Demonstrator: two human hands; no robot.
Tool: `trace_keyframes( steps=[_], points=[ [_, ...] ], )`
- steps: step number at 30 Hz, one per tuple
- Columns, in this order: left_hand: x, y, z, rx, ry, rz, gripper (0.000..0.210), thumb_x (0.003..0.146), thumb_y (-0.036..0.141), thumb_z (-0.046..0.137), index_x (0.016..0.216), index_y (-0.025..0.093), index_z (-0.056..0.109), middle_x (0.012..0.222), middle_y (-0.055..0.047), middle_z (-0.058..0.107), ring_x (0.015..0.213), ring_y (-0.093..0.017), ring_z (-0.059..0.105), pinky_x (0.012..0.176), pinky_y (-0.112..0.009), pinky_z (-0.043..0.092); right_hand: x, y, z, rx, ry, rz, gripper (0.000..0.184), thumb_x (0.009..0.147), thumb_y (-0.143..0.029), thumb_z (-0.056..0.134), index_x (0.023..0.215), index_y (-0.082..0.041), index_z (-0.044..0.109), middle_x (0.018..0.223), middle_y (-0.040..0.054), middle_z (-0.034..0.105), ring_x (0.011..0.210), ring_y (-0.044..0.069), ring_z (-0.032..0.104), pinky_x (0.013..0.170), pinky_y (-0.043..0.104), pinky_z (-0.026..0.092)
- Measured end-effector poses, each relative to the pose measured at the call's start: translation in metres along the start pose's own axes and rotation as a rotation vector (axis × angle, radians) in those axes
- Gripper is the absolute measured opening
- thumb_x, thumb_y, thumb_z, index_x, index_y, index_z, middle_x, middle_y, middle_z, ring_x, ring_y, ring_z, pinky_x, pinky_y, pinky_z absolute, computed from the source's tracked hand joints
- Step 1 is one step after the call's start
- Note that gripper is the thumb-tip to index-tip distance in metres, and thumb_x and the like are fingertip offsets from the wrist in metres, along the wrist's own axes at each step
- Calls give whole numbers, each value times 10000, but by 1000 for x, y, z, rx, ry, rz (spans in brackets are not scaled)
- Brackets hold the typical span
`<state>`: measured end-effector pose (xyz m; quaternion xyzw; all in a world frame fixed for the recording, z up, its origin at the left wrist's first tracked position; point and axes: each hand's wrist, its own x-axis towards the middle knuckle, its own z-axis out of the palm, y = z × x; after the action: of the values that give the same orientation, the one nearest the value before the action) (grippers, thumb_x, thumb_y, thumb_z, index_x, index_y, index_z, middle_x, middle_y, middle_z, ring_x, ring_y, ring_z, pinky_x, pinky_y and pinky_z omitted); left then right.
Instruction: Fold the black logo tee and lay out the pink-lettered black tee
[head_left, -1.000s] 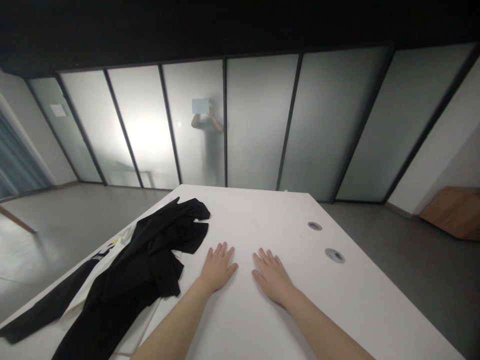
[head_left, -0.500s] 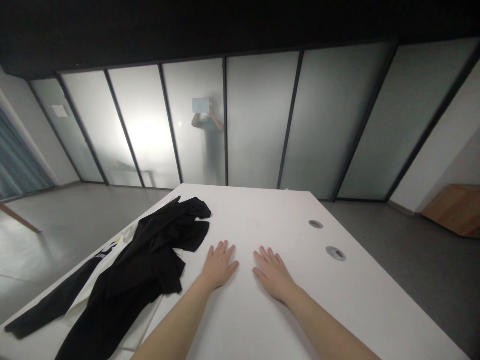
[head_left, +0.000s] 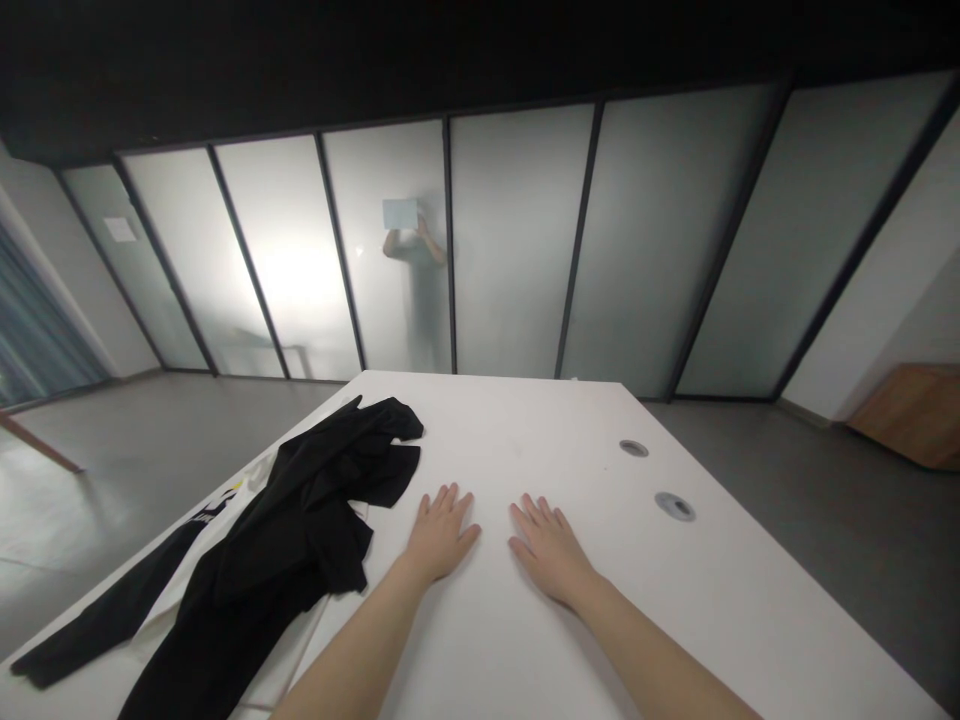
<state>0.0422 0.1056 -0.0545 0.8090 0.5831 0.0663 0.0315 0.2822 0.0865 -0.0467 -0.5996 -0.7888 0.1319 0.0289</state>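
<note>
My left hand (head_left: 440,537) lies flat on the white table (head_left: 517,430), palm down, fingers spread and holding nothing. To its right, my right hand (head_left: 550,550) rests the same way, with a gap of bare tabletop between the two thumbs. Left of my left hand, apart from it, is a rumpled heap of black clothing (head_left: 300,530). Beneath that heap shows a white and black garment (head_left: 202,540) with lettering and a bit of yellow. How many pieces make up the heap I cannot tell.
Two round grey cable grommets (head_left: 675,506) sit in the table's right side. Behind the table stands a frosted glass partition (head_left: 517,240), where a blurred figure holding up a pale rectangle shows. A brown wooden piece (head_left: 911,415) is at far right, a curtain (head_left: 37,310) at far left.
Both hands stay flat in the same place on the table. The whole view has shifted very slightly; the clothing has not moved.
</note>
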Motion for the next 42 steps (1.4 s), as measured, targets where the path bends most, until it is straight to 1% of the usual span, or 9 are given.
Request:
trace_keyframes(
  steps=[11, 26, 30, 33, 35, 36, 38, 40, 42],
  points=[
    [1, -1, 2, 15, 0, 6, 643, 1071, 511, 424, 1649, 228, 417, 1733, -170, 315, 1612, -364, 276, 1285, -619, 230, -1, -6, -2, -17, 6, 35, 670, 1078, -459, 345, 1703, -219, 311, 1787, 100, 150, 1651, 357, 101, 1309, 526, 65],
    [0, -3, 3, -21, 7, 9, 649, 1072, 527, 443, 1637, 208, 441, 1724, -187, 328, 1606, -378, 286, 1287, -624, 221, 3, 2, 5, 11, 34, -6, 667, 1070, -448, 394, 1688, -202, 354, 1773, 119, 201, 1642, 382, 131, 1307, 550, 103],
    [0, -3, 3, -54, 13, 15, 635, 1066, 493, 468, 1628, 197, 449, 1715, -199, 344, 1606, -385, 282, 1278, -639, 229, 5, 8, 12, 53, 81, -36, 644, 1053, -424, 461, 1654, -195, 428, 1757, 145, 253, 1631, 401, 176, 1295, 580, 136],
    [1, -5, 4, -126, 42, 16, 588, 1036, 456, 539, 1569, 208, 530, 1690, -193, 400, 1590, -394, 319, 1267, -655, 243, 6, 13, 14, 133, 163, -61, 543, 1030, -359, 497, 1544, -210, 585, 1691, 139, 419, 1596, 397, 293, 1272, 605, 198],
    [4, -9, 5, -219, 88, 17, 499, 1017, 410, 566, 1473, 216, 626, 1616, -170, 520, 1539, -374, 422, 1261, -626, 283, 6, 16, 12, 225, 265, -113, 448, 1020, -319, 483, 1392, -212, 708, 1528, 133, 622, 1486, 357, 485, 1235, 563, 301],
    [6, -12, 4, -282, 122, 13, 452, 1013, 386, 565, 1419, 215, 666, 1557, -157, 588, 1487, -349, 497, 1250, -584, 331, 6, 16, 10, 281, 319, -148, 410, 1019, -314, 473, 1302, -213, 752, 1410, 127, 707, 1377, 328, 591, 1187, 517, 377],
    [11, -23, -1, -400, 215, -22, 382, 1011, 350, 546, 1318, 204, 720, 1436, -141, 685, 1357, -295, 624, 1186, -482, 447, 4, 17, 6, 394, 398, -214, 368, 1020, -329, 467, 1150, -218, 793, 1186, 106, 793, 1105, 273, 720, 1015, 414, 503],
    [17, -39, -11, -438, 334, -94, 336, 1001, 325, 541, 1221, 191, 757, 1375, -144, 716, 1298, -283, 660, 1139, -439, 497, 2, 16, 2, 469, 410, -246, 358, 1020, -356, 474, 1089, -223, 799, 1004, 78, 813, 867, 237, 735, 829, 352, 524],
    [19, -59, -25, -369, 469, -200, 293, 982, 302, 557, 1129, 191, 785, 1371, -154, 711, 1359, -323, 613, 1183, -485, 452, -1, 15, 0, 493, 385, -268, 351, 1012, -361, 487, 1083, -222, 802, 851, 50, 799, 713, 217, 701, 727, 331, 487]
  ],
)
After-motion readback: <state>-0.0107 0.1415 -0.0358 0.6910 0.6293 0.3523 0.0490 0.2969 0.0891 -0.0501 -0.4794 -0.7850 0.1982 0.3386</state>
